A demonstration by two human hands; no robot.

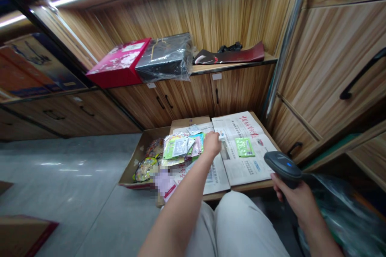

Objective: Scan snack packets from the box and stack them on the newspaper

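Observation:
My right hand is wrapped around the handle of a dark grey barcode scanner with a small blue light on top. Its head tilts toward a flat green packet lying on an unfolded newspaper. At the right edge of a pile of small colourful packets, my left hand has its fingers curled together. Whatever they pinch, if anything, is too small to make out. Near my left forearm lies a pale purple packet, partly blurred out.
An open cardboard box with more packets stands left of the newspaper. Behind is a wooden cabinet, its shelf bearing a pink box and a black plastic-wrapped box. Clear plastic wrapping lies at my right.

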